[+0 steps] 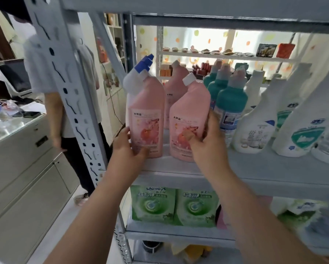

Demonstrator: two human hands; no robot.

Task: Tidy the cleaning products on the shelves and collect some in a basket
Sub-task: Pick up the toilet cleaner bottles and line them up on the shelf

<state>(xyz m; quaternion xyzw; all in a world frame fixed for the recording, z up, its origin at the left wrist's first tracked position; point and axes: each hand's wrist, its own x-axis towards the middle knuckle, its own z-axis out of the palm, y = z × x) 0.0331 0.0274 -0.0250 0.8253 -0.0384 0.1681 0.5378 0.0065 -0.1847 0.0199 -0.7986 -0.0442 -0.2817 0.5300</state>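
Pink plastic on both sides! Head view: the left hand (128,144) curls its fingers (141,151) round the foot of the left pink angled-neck bottle (146,111). The right hand (207,143) wraps the right pink angled-neck bottle (186,111), thumb across the label. Both bottles stand upright near the front of the grey metal shelf (264,174), labels outward, apparently being squared up as a neat pair. Teal bottles (230,98) sit just beside, white spray bottles (255,126) further right. Basket? Not in sight.
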